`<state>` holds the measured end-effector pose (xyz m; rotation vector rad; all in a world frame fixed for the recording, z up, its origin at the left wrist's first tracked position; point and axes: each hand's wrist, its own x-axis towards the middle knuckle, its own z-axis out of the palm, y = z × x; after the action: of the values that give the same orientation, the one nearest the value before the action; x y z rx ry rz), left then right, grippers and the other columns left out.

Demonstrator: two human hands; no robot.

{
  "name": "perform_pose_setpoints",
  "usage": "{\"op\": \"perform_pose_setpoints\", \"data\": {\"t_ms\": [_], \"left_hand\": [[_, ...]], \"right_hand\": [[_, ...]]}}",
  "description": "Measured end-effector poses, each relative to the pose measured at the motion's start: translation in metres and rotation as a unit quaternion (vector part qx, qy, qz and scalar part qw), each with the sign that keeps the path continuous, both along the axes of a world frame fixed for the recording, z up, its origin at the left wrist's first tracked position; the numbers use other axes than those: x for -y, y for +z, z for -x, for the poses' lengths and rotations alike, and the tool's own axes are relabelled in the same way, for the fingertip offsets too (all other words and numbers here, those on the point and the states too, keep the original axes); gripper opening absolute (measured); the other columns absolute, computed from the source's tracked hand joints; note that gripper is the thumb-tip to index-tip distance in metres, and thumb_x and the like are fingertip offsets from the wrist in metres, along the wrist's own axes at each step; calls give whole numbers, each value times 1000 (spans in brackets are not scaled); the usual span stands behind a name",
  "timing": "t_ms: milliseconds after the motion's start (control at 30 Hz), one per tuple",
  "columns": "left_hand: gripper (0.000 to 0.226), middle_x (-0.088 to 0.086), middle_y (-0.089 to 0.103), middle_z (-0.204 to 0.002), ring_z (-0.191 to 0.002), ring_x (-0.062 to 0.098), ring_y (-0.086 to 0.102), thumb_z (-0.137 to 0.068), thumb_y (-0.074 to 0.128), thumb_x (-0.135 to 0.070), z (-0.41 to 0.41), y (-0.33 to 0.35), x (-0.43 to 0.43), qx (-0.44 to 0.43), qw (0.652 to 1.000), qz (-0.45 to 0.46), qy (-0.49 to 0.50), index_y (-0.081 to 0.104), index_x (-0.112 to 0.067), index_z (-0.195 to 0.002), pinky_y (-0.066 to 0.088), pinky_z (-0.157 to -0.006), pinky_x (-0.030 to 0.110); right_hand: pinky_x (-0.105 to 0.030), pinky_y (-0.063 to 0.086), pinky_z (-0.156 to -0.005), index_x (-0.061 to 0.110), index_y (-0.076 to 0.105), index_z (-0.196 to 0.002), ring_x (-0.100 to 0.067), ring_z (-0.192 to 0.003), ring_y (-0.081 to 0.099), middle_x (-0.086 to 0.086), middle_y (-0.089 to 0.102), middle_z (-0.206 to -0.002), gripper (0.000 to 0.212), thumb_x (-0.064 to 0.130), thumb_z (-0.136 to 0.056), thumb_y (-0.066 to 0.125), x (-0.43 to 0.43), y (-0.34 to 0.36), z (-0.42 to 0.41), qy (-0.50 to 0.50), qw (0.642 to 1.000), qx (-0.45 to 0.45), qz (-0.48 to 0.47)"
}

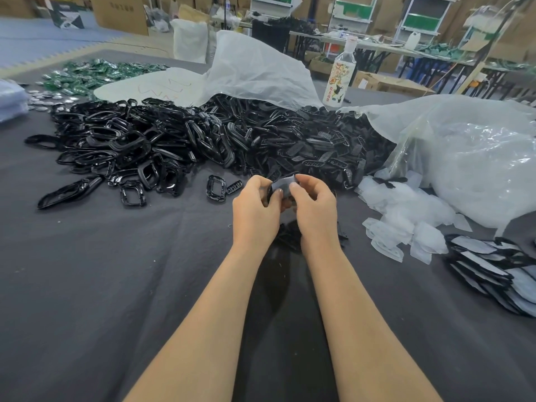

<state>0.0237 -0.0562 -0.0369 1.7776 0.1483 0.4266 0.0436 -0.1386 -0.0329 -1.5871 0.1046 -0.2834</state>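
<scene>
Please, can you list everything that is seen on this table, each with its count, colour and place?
black part: one, black with grey face, between both hands
frames: large pile, glossy black, left of centre
slotted pieces: large pile, matt black, centre
translucent pieces: many, milky white, right of the hands
stacked pieces: many, black and grey, right edge
circuit boards: many, green, far left
metal discs: many, silver, far left
bottle: one, clear with printed label, upright behind the piles
white bag: one, behind the piles
clear bag: one, right
cloth: one, dark grey, over the table
left hand: holds the black part
right hand: pinches the black part
</scene>
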Motion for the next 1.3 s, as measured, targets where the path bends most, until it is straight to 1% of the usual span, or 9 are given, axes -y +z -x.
{"op": "perform_pose_setpoints", "data": {"t_ms": [167, 233, 333, 433, 567, 767, 1000, 1133, 1300], "left_hand": [[10, 16, 68, -83, -81, 30, 65, -93, 60, -15, -2, -1, -1, 3, 1000, 10, 12, 56, -15, -84, 55, -74, 42], [16, 9, 65, -75, -67, 9, 63, -93, 61, -15, -2, -1, -2, 8, 1000, 18, 21, 53, -20, -79, 52, -63, 23], [25, -6, 53, -65, -52, -10, 48, -92, 61, -13, -2, 0, -1, 12, 999, 17, 34, 48, -25, -75, 38, -52, 6], [16, -10, 51, -65, -53, -15, 48, -92, 61, -12, -3, 0, -3, 13, 999, 18, 43, 52, -19, -81, 36, -53, 3], [9, -9, 53, -70, -57, -15, 50, -92, 61, -13, -3, 0, -3, 12, 999, 18, 47, 54, -16, -87, 37, -55, 2], [19, -3, 64, -77, -58, -9, 60, -93, 61, -11, -2, 0, -4, 7, 997, 63, 42, 51, -22, -81, 44, -55, 6], [21, 13, 70, -82, -77, 25, 68, -93, 60, -11, -1, -1, -1, 16, 1000, 21, 16, 52, -25, -79, 58, -75, 41], [19, 5, 72, -79, -76, 14, 71, -94, 58, -9, -1, -3, -1, 27, 999, 27, -16, 52, -22, -81, 57, -79, 45], [13, 0, 72, -75, -67, 0, 69, -95, 57, -8, -1, -3, -1, 40, 998, 23, -39, 54, -16, -84, 58, -77, 36]], "right_hand": [[-13, 47, -61, 15, 62, -87, -5, -70, 63, -6, 65, -88, 6, 9, -88, 62, 1, 1, 1, 14, 999, 34, 37], [-11, 43, -68, 14, 60, -89, -8, -75, 57, -10, 61, -99, 7, 12, -85, 65, 1, -1, 2, -6, 992, 59, 111], [-7, 40, -65, 15, 54, -86, 0, -66, 50, -1, 58, -88, 14, 10, -83, 66, -2, -2, 6, -23, 982, 100, 159], [-6, 41, -64, 13, 55, -92, 5, -65, 53, 9, 57, -78, 16, 7, -83, 67, -4, -1, 8, -20, 984, 108, 141], [-18, 49, -71, 12, 64, -89, -10, -76, 63, 0, 67, -83, 4, 12, -86, 67, -2, 0, 8, -20, 978, 120, 167], [-22, 51, -76, 7, 69, -97, -14, -81, 64, -4, 69, -88, 11, 12, -91, 62, -2, 1, 11, -17, 958, 171, 228], [-6, 43, -68, 12, 64, -89, 1, -70, 60, 13, 63, -77, 7, 6, -89, 61, 5, 2, 7, -57, 969, 158, 181], [-6, 40, -72, 10, 68, -95, -5, -76, 56, -4, 65, -93, 9, 11, -91, 60, 9, 0, 3, -78, 968, 138, 196], [-3, 37, -70, 16, 63, -90, -1, -75, 51, -5, 60, -96, 5, 11, -90, 62, 12, 0, 1, -71, 971, 127, 189]]}}
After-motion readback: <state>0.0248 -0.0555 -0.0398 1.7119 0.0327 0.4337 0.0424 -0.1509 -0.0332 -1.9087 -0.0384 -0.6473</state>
